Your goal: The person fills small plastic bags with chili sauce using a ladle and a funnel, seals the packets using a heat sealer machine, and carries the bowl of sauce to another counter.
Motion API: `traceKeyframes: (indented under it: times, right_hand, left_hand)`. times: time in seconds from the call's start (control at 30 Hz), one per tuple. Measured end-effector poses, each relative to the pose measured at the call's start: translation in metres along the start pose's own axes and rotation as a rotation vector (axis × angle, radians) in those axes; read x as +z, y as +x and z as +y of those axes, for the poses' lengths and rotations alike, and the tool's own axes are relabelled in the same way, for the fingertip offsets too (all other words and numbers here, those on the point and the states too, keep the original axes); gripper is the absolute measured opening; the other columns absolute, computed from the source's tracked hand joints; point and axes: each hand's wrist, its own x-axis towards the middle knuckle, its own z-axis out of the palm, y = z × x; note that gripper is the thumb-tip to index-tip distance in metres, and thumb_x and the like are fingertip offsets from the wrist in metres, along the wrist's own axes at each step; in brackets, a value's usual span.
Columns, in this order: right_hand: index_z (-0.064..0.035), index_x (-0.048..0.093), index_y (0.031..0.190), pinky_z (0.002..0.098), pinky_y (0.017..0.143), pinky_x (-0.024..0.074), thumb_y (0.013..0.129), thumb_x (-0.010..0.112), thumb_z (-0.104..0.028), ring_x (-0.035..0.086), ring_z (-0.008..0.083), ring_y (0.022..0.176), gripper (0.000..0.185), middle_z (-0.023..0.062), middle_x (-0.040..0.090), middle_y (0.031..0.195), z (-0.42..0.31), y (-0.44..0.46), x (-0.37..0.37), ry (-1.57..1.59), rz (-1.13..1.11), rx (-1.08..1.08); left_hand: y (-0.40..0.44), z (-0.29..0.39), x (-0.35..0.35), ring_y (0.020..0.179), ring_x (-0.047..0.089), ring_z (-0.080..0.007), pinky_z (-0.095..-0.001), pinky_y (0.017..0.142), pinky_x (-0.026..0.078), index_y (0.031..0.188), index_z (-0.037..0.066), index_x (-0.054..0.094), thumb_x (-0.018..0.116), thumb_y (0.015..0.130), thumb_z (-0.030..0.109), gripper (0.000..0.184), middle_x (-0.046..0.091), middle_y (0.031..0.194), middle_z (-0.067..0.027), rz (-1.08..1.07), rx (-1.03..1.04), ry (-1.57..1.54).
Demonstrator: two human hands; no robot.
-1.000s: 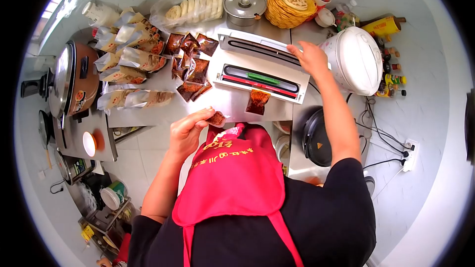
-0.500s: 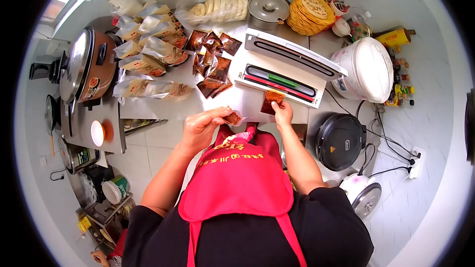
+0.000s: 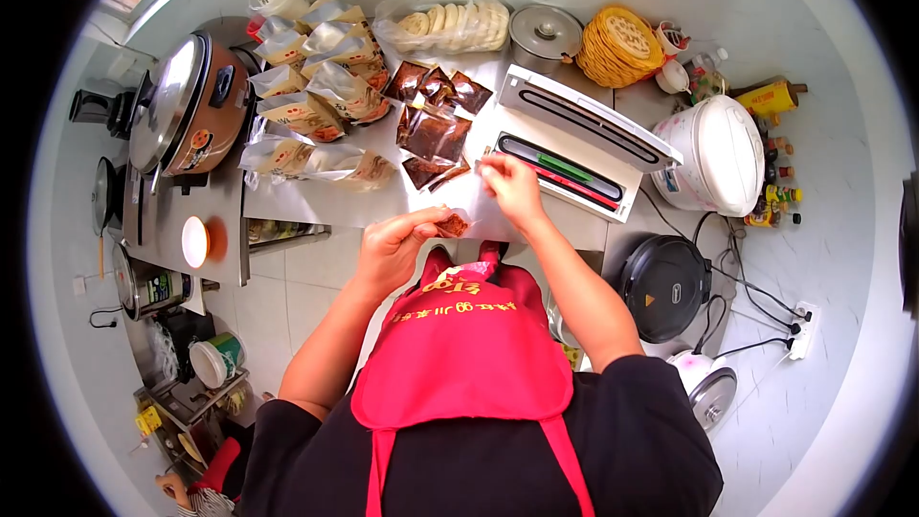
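Observation:
My left hand (image 3: 394,244) is closed, pinching a small clear packet of red-brown sauce (image 3: 453,225) at the table's front edge. My right hand (image 3: 512,189) reaches over the front left corner of the white vacuum sealer (image 3: 560,144), fingers bent and apparently empty. The sealer's lid is raised, showing a green and a red strip inside. Left of it lies a pile of flat, dark sauce packets (image 3: 440,168), with one larger packet (image 3: 434,134) on top, close to my right fingertips.
Several printed pouches (image 3: 311,115) stand at the left. Behind are bagged flat breads (image 3: 459,24), a lidded pot (image 3: 546,33) and a woven basket stack (image 3: 617,43). A rice cooker (image 3: 718,148) stands right, a brown cooker (image 3: 196,110) left. Part of another person (image 3: 206,488) shows lower left.
My right hand has moved left and forward toward the pile. The sauce packet it held has left its fingers, and a packet now lies on top. My left hand still pinches its packet.

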Motion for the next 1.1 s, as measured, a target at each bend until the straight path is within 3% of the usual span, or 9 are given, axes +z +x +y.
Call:
traceKeyframes:
  times: [0.13, 0.23, 0.27, 0.43, 0.57, 0.73, 0.87, 1.0, 1.1]
  right_hand:
    - [0.0023, 0.065, 0.114, 0.0297, 0.083, 0.0505, 0.089, 0.067, -0.008, 0.064, 0.0141, 0.092, 0.028, 0.0064, 0.069, 0.1, -0.054, -0.082, -0.028, 0.256, -0.321, -0.046]
    - [0.0017, 0.066, 0.111, 0.0306, 0.09, 0.0481, 0.088, 0.07, -0.01, 0.061, 0.013, 0.101, 0.027, 0.0058, 0.069, 0.101, -0.058, -0.099, -0.032, 0.14, -0.239, -0.209]
    - [0.0012, 0.067, 0.109, 0.0295, 0.088, 0.0496, 0.09, 0.071, -0.012, 0.063, 0.0131, 0.096, 0.023, 0.0053, 0.07, 0.099, -0.054, -0.101, -0.034, 0.055, -0.143, -0.213]
    - [0.0006, 0.067, 0.1, 0.0262, 0.082, 0.052, 0.095, 0.064, -0.009, 0.065, 0.0122, 0.087, 0.012, 0.0059, 0.071, 0.094, -0.063, -0.106, -0.051, 0.305, 0.062, -0.332]
    - [-0.0002, 0.066, 0.099, 0.0275, 0.083, 0.0525, 0.097, 0.062, -0.009, 0.065, 0.013, 0.089, 0.01, 0.0078, 0.071, 0.096, -0.061, -0.113, -0.068, 0.314, 0.143, -0.355]
    - [-0.0009, 0.059, 0.097, 0.0283, 0.082, 0.0528, 0.099, 0.058, -0.01, 0.066, 0.015, 0.087, 0.009, 0.0107, 0.07, 0.099, -0.048, -0.11, -0.078, 0.548, 0.223, -0.399]
    - [-0.0013, 0.058, 0.097, 0.0281, 0.082, 0.0523, 0.099, 0.057, -0.011, 0.066, 0.0151, 0.085, 0.01, 0.0108, 0.07, 0.1, -0.035, -0.109, -0.088, 0.497, 0.247, -0.388]
    - [-0.0015, 0.057, 0.097, 0.0285, 0.084, 0.0512, 0.1, 0.056, -0.013, 0.065, 0.0148, 0.086, 0.012, 0.0108, 0.07, 0.099, -0.026, -0.106, -0.1, 0.44, 0.313, -0.383]
    - [-0.0015, 0.057, 0.098, 0.0279, 0.082, 0.051, 0.101, 0.055, -0.013, 0.065, 0.0145, 0.085, 0.012, 0.0099, 0.07, 0.097, -0.022, -0.101, -0.103, 0.431, 0.332, -0.406]
  left_hand:
    - [0.009, -0.011, 0.018, 0.085, 0.072, -0.0172, -0.0293, 0.079, 0.057, 0.108, -0.001, 0.07, 0.06, 0.096, 0.01, 0.019, 0.074, 0.099, -0.0104, 0.018, -0.052, -0.077]
    - [0.024, -0.005, 0.036, 0.087, 0.071, -0.0177, -0.031, 0.079, 0.058, 0.111, -0.003, 0.068, 0.057, 0.099, 0.012, 0.023, 0.073, 0.096, -0.0117, -0.064, -0.062, -0.16]
    - [0.029, -0.001, 0.043, 0.087, 0.071, -0.0184, -0.0317, 0.079, 0.058, 0.112, -0.003, 0.067, 0.056, 0.099, 0.013, 0.024, 0.073, 0.095, -0.0119, -0.098, -0.059, -0.216]
    - [0.05, -0.004, 0.073, 0.088, 0.067, -0.0151, -0.0297, 0.082, 0.055, 0.113, -0.004, 0.068, 0.058, 0.098, 0.017, 0.027, 0.072, 0.101, -0.0085, -0.22, -0.159, -0.446]
    - [0.064, 0.004, 0.088, 0.093, 0.064, -0.0127, -0.0279, 0.087, 0.052, 0.112, -0.003, 0.068, 0.062, 0.096, 0.011, 0.022, 0.071, 0.101, -0.0073, -0.243, -0.183, -0.251]
    - [0.073, -0.009, 0.113, 0.092, 0.064, -0.0121, -0.0277, 0.087, 0.052, 0.109, -0.002, 0.069, 0.065, 0.094, 0.009, 0.019, 0.071, 0.101, -0.0057, -0.274, -0.28, -0.415]
    - [0.077, -0.013, 0.131, 0.091, 0.063, -0.0112, -0.0268, 0.086, 0.051, 0.107, -0.002, 0.069, 0.065, 0.094, 0.009, 0.017, 0.071, 0.098, -0.0053, -0.304, -0.296, -0.396]
    - [0.081, -0.015, 0.146, 0.089, 0.067, -0.0177, -0.0319, 0.086, 0.054, 0.102, -0.004, 0.067, 0.061, 0.097, 0.009, 0.015, 0.071, 0.094, -0.0103, -0.29, -0.284, -0.481]
    - [0.079, -0.024, 0.15, 0.089, 0.062, -0.0096, -0.0253, 0.083, 0.049, 0.105, 0.0, 0.068, 0.064, 0.096, 0.012, 0.016, 0.07, 0.097, -0.0045, -0.302, -0.335, -0.488]
